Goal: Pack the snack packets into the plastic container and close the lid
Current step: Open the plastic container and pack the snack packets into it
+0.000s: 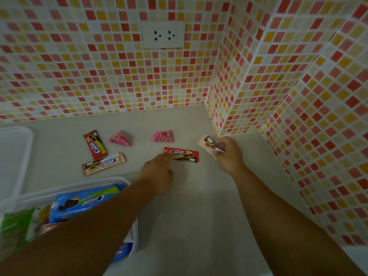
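My right hand is closed around a pale pink cookie packet near the tiled corner. My left hand reaches forward, fingertips touching the left end of a red cookie packet lying flat on the counter; whether it grips it is unclear. Further left lie another red packet, a brown-and-pink packet and two pink triangular packets. The clear plastic container sits at lower left, holding blue cookie packs and a green packet, partly hidden by my left forearm.
The container's white lid lies at the far left on the grey counter. Mosaic-tiled walls close in at the back and right, with a protruding tiled corner. A wall socket sits above.
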